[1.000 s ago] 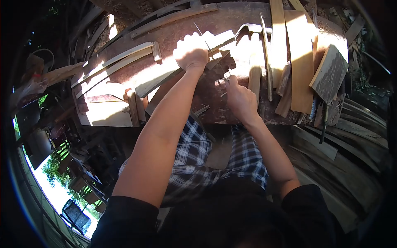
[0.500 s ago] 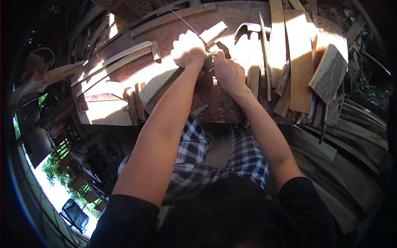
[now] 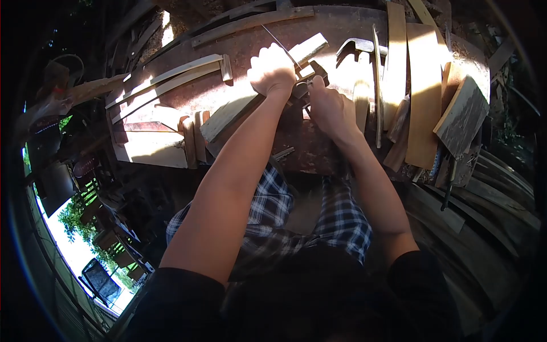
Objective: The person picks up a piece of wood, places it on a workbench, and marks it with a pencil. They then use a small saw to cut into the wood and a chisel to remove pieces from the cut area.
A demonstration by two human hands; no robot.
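My left hand is closed over a long wooden block that lies slantwise on the workbench. The block's pale far end shows beyond my knuckles. Across the wood, close beside that hand, runs a thin straight metal blade, seen edge-on, like a hand saw's. Its near end leads to my right hand, which is closed around what seems to be the handle; the fingers mostly hide it. Small dark and pale wood pieces sit between my hands.
A claw hammer lies right of my hands. Long boards and a grey-faced board fill the bench's right side. Joined thin strips lie at left. More planks are stacked below right.
The blade has slid down and right toward my right hand. That hand has drawn slightly away from my left, which stays on the block. The whole view has shifted a little.
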